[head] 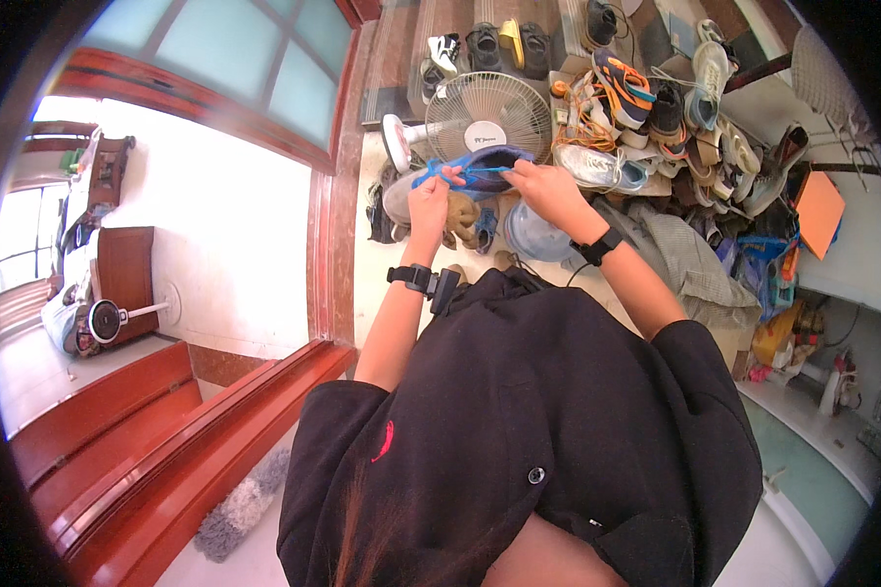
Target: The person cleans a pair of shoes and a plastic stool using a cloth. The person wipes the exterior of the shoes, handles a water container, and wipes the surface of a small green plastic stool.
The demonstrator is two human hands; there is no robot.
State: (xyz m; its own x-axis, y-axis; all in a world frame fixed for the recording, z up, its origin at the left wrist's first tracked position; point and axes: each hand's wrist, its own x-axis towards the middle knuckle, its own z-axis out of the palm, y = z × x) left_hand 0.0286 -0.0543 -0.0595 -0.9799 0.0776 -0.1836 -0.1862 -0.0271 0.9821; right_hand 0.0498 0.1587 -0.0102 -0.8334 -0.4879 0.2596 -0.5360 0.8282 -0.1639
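A blue and grey lace-up shoe (470, 170) lies sideways at the top centre, in front of a round fan. My left hand (433, 197) is at its toe side, fingers closed around part of the blue shoelace (434, 174). Near the shoe's opening, my right hand (543, 187) pinches another stretch of the lace, drawn out between the hands. A tan plush-like thing (461, 219) is just below the shoe, beside my left hand. What supports the shoe cannot be seen clearly.
The fan (488, 117) stands beyond the shoe. A large clear bluish water bottle (534, 231) lies below my right hand. Piled shoes (675, 117) and a grey checked cloth (675, 257) fill the right side. A red wooden door frame (330, 257) runs along the left.
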